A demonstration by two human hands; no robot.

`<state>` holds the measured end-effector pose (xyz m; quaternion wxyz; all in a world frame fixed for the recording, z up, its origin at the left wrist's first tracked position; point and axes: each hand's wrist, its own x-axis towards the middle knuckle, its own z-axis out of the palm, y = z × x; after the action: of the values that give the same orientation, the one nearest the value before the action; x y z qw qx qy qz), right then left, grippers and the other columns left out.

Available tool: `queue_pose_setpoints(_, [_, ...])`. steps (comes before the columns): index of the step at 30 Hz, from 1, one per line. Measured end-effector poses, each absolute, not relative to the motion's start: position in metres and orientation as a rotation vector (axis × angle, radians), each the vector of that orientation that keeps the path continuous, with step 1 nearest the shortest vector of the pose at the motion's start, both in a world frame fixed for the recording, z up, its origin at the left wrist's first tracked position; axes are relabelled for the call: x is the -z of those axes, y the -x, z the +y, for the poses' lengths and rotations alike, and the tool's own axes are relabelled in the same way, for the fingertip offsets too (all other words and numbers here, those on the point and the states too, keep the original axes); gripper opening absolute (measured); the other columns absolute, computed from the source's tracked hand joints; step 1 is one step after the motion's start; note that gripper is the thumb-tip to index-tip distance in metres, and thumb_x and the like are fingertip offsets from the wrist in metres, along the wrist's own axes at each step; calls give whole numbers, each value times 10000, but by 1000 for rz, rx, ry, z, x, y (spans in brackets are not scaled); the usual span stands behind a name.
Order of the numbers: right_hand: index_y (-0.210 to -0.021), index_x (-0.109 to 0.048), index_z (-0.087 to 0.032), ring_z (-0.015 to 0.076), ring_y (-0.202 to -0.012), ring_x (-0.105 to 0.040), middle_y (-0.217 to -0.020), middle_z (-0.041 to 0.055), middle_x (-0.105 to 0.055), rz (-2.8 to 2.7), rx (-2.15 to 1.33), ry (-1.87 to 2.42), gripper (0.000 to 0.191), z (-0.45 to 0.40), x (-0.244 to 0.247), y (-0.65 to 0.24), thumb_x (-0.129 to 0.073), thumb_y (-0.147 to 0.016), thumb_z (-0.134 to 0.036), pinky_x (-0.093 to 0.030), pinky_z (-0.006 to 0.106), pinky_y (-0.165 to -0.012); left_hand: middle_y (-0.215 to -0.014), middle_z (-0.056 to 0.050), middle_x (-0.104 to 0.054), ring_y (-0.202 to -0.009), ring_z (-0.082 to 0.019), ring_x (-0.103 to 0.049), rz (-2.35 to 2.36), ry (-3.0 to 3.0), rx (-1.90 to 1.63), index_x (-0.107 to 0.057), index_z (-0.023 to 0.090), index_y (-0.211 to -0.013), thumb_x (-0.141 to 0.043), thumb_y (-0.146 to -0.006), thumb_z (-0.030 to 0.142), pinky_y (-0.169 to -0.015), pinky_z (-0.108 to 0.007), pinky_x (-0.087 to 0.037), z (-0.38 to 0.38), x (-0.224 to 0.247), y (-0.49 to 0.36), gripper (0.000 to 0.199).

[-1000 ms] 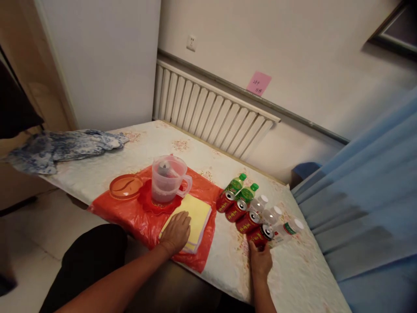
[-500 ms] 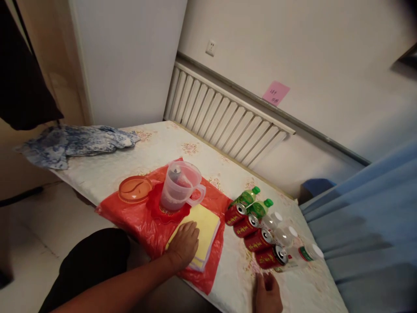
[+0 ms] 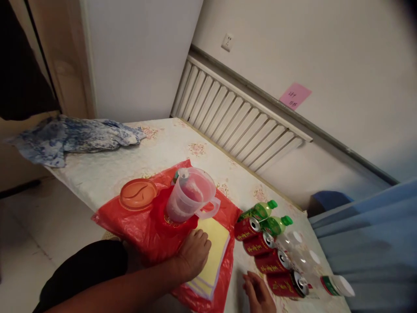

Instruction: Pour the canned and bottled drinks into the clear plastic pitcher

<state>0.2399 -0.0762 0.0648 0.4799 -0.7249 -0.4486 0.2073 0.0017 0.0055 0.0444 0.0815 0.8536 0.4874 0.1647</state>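
My left hand [image 3: 195,254] rests palm down on a stack of yellow cloths or sheets [image 3: 216,237], its fingers slightly bent. The stack lies on a red plastic bag [image 3: 140,234]. Just beyond that hand, a clear plastic jug [image 3: 189,198] with its handle to the right stands on a red scalloped dish [image 3: 161,221]. My right hand [image 3: 259,295] hovers low at the bottom edge, fingers loosely curved and apart, holding nothing. Beside it, several red drink cans [image 3: 272,261] lie in a row on their sides.
Green-capped bottles [image 3: 260,211] and clear white-capped bottles [image 3: 335,284] lie behind the cans. An orange round lid [image 3: 138,194] sits left of the jug. A blue-white cloth [image 3: 94,137] lies at the far left. A radiator [image 3: 237,117] and blue curtain [image 3: 368,234] border the table.
The view has shifted, so the table's contents sit lower and further right. My right hand has moved left relative to the cans. My left hand stays on the yellow stack.
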Motion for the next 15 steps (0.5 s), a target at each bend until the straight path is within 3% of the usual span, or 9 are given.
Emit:
queue_pose_setpoints(3, [-966, -745, -179, 258, -714, -729, -891, 89, -786, -1291, -626, 1720, 481, -30, -102, -224, -765, -693, -575, -607, 367, -717, -1036, -124, -636, -990, -288, -532, 1431, -2502, -478, -661, 147, -1003, -554, -915, 235, -889, -469, -407, 6, -47, 2, 164])
queue_pose_setpoints(8, [-1045, -728, -185, 255, -823, -733, -933, 90, -779, -1578, -767, 1478, 378, 71, -152, -169, -728, -772, -447, -606, 375, -753, -1065, -121, -638, -1029, -300, -536, 1371, -2411, -501, -657, 148, -997, -576, -891, 205, -925, -479, -418, 6, -49, 5, 145])
queue_pose_setpoints(11, [-1001, -740, -190, 242, -833, -724, -904, 66, -775, -1766, -804, 1316, 329, 130, -164, -122, -742, -726, -372, -589, 367, -804, -1049, -98, -640, -1000, -285, -544, 1259, -2420, -530, -643, 161, -969, -601, -877, 222, -907, -469, -432, 5, -47, 8, 118])
queue_pose_setpoints(15, [-1119, -746, -228, 261, -993, -705, -1090, 61, -766, -1979, -890, 1124, 394, 186, -166, -69, -717, -774, -417, -563, 388, -913, -1040, -80, -646, -982, -264, -544, 1161, -2443, -548, -629, 177, -982, -611, -880, 261, -901, -445, -439, 9, -36, 9, 133])
